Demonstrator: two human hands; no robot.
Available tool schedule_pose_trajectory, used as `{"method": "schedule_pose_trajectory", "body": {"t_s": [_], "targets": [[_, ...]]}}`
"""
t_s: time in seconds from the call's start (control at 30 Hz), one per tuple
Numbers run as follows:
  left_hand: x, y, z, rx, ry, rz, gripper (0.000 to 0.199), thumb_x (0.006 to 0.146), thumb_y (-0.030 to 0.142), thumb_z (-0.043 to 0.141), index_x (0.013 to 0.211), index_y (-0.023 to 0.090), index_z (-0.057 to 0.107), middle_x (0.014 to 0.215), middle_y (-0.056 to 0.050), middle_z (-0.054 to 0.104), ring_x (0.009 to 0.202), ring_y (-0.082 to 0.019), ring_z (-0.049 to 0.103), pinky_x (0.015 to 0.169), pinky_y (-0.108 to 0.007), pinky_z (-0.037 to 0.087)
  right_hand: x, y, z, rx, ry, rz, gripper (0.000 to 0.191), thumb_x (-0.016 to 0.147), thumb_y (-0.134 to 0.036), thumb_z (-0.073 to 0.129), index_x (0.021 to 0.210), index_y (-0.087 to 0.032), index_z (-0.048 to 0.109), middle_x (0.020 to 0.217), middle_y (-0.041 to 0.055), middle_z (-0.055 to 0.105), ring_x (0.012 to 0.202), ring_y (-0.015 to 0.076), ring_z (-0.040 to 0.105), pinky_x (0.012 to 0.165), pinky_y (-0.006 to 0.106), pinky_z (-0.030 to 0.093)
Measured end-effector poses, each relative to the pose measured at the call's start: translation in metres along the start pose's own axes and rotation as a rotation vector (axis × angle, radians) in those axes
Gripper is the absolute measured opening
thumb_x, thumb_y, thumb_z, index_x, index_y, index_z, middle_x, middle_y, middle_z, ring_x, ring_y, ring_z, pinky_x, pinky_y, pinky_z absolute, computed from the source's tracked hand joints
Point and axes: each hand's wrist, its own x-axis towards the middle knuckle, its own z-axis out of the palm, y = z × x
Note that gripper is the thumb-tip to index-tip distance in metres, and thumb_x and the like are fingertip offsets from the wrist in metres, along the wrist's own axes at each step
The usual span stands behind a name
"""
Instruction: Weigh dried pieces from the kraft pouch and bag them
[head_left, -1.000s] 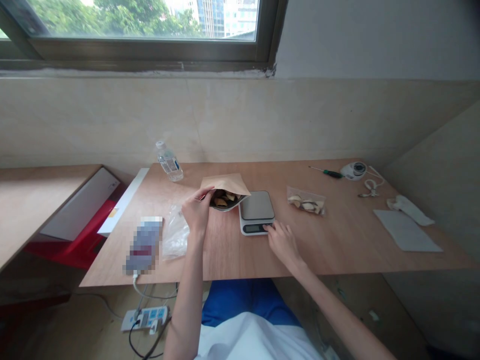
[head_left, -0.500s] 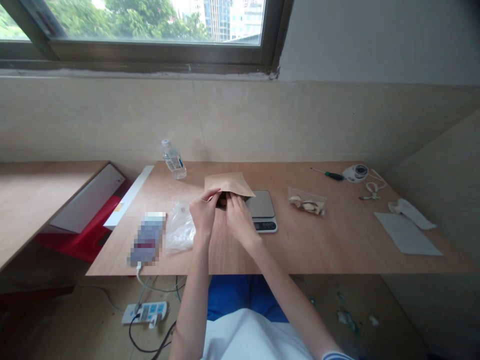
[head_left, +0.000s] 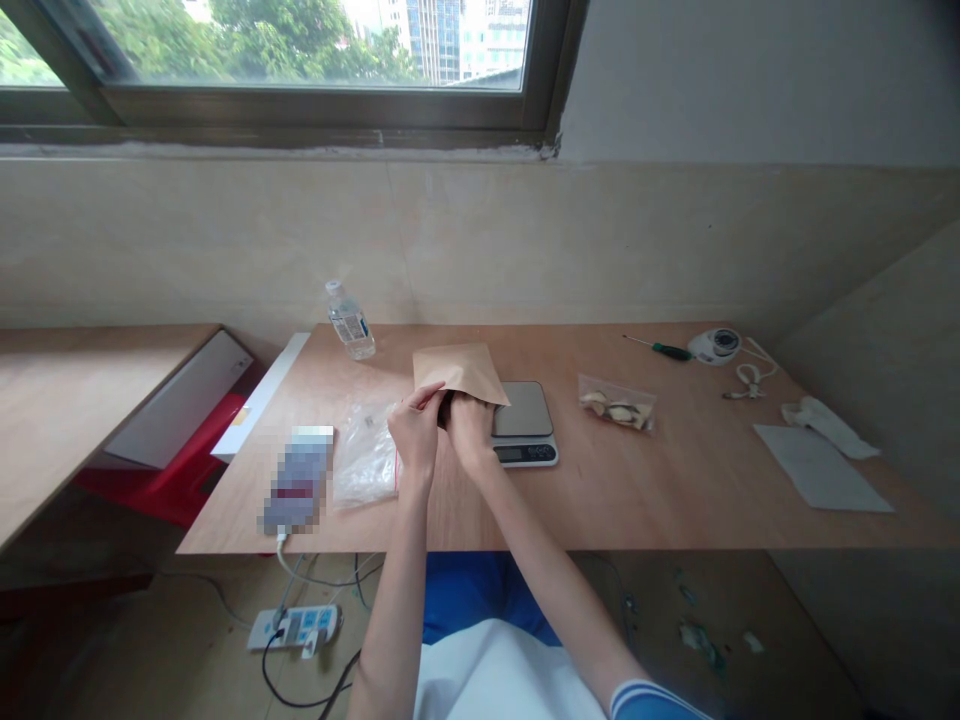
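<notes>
A brown kraft paper bag [head_left: 461, 368] lies with its open mouth toward me, partly over the left side of a kitchen scale [head_left: 523, 410]. My left hand [head_left: 417, 430] pinches the left edge of the bag's mouth. Inside the opening are the fingers of my right hand [head_left: 470, 432], hidden by the paper up to the knuckles, so I cannot see whether they grip anything. Just left of my left hand is a crumpled clear plastic bag [head_left: 365, 465]. To the right of the scale sits a small clear bag with pale dried slices [head_left: 617, 405].
A water bottle [head_left: 350, 322] stands at the back left. A blurred phone [head_left: 298, 480] on a cable lies front left. At the right are a screwdriver [head_left: 670, 351], a white camera [head_left: 714, 345], a white sheet [head_left: 821, 470] and a white cloth [head_left: 829, 425].
My right hand has pushed deeper into the paper bag, and its fingers have gone out of sight. My left hand keeps its pinch on the bag's edge.
</notes>
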Motion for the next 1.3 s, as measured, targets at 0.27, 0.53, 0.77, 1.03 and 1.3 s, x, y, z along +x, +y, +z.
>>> {"method": "schedule_pose_trajectory", "body": {"t_s": [0.27, 0.53, 0.77, 1.03, 1.3], "targets": [[0.003, -0.005, 0.001, -0.043, -0.007, 0.002, 0.02, 0.077, 0.03, 0.059, 0.088, 0.022, 0.074, 0.082, -0.002, 0.074, 0.076, -0.017, 0.068, 0.066, -0.024, 0.05, -0.013, 0.002, 0.002, 0.053, 0.117, -0.031, 0.025, 0.091, -0.012, 0.041, 0.108, -0.009, 0.059, 0.104, 0.0178, 0.066, 0.097, 0.028, 0.061, 0.089, 0.042, 0.043], [0.006, -0.006, 0.0, -0.019, -0.036, 0.015, 0.02, 0.077, 0.032, 0.06, 0.088, 0.022, 0.074, 0.083, -0.002, 0.074, 0.078, -0.018, 0.069, 0.069, -0.025, 0.051, -0.039, 0.013, -0.013, 0.373, 0.332, -0.114, 0.02, 0.091, -0.015, 0.044, 0.099, -0.017, 0.061, 0.099, 0.0089, 0.067, 0.097, 0.0215, 0.06, 0.089, 0.037, 0.045], [0.01, -0.006, 0.0, 0.007, -0.055, 0.013, 0.021, 0.078, 0.034, 0.06, 0.089, 0.024, 0.074, 0.086, -0.001, 0.074, 0.083, -0.019, 0.069, 0.073, -0.026, 0.051, -0.08, 0.038, -0.041, 0.596, 0.566, -0.137, 0.018, 0.088, -0.02, 0.05, 0.102, -0.02, 0.062, 0.099, 0.0066, 0.068, 0.097, 0.0191, 0.063, 0.09, 0.037, 0.049], [0.011, -0.018, 0.004, -0.002, -0.083, -0.013, 0.019, 0.077, 0.028, 0.061, 0.091, 0.024, 0.074, 0.087, -0.001, 0.074, 0.085, -0.019, 0.069, 0.074, -0.026, 0.051, -0.09, 0.084, -0.028, 0.554, 0.638, 0.053, 0.016, 0.086, -0.023, 0.054, 0.099, -0.018, 0.061, 0.094, 0.0078, 0.068, 0.088, 0.0199, 0.064, 0.081, 0.035, 0.052], [0.02, -0.029, 0.002, -0.005, -0.095, -0.009, 0.02, 0.077, 0.029, 0.06, 0.092, 0.024, 0.073, 0.085, -0.001, 0.074, 0.083, -0.018, 0.069, 0.073, -0.025, 0.051, -0.052, 0.129, 0.005, 0.384, 0.578, -0.012, 0.02, 0.089, -0.024, 0.048, 0.098, -0.016, 0.064, 0.098, 0.0113, 0.069, 0.094, 0.021, 0.063, 0.088, 0.04, 0.05]]}}
